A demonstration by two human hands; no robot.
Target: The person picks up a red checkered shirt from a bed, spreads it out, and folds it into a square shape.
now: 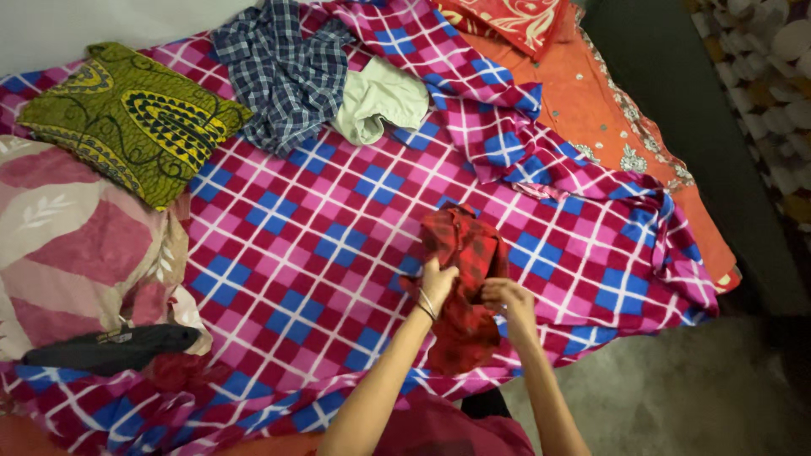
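Head view, looking down at a bed spread with a pink, blue and white checked sheet. Near the foot edge, right of centre, lies a red and black checked garment, crumpled, its lower part hanging over the edge toward the person. The left hand, a thin bangle at the wrist, is closed on the garment's left side; the right hand is pinched shut on a fold at its right side, the two hands near each other but apart. Judged from its creases and drape, the garment is light, soft woven cloth, limp, not slippery and not fragile; it will sag wherever unsupported, so an edge, seam or corner offers the surest hold, with both hands spread to keep it flat. Toward the head edge lie a blue and white plaid shirt, rumpled, and just beside it a pale green cloth, touching it. At the far left corner sits a green and yellow patterned cushion; below it, along the left edge, a pink and cream leaf-print pillow. A dark folded item rests near the near left corner. An orange embroidered fabric runs along the right edge.
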